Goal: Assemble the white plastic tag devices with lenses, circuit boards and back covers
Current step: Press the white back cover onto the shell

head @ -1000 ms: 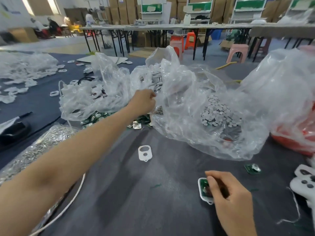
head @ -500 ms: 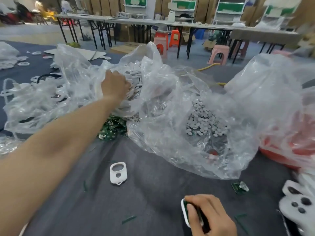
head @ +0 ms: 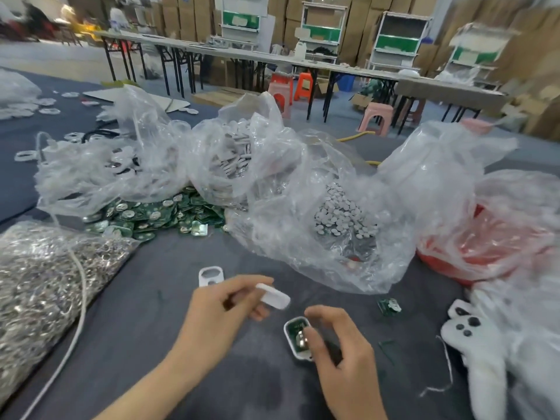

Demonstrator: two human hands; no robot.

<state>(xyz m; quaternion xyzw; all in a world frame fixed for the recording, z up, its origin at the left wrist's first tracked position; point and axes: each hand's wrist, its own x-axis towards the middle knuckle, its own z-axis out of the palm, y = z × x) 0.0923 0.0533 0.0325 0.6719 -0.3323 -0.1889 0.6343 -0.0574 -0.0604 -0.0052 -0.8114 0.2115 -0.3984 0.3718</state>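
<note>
My left hand [head: 224, 304] pinches a white back cover [head: 274, 295] between thumb and fingertips. It is tilted, just up and to the left of the tag shell [head: 287, 334] that my right hand [head: 339, 350] grips with curled fingers, low over the grey table cloth [head: 151, 313]. The shell faces open side up, with a green circuit board [head: 295, 327] and a silvery round part seated inside. Cover and shell are near each other but apart. Just beyond my left hand an empty white frame [head: 210, 275] lies flat on the cloth. Farther off sit a heap of green boards [head: 157, 213], a clear bag of small white discs [head: 342, 213] and another clear bag of white covers [head: 233, 159]. A bag of metal rings [head: 39, 268] lies at my left — and a single loose board [head: 389, 306] rests beyond my right hand, a little to the right.
</note>
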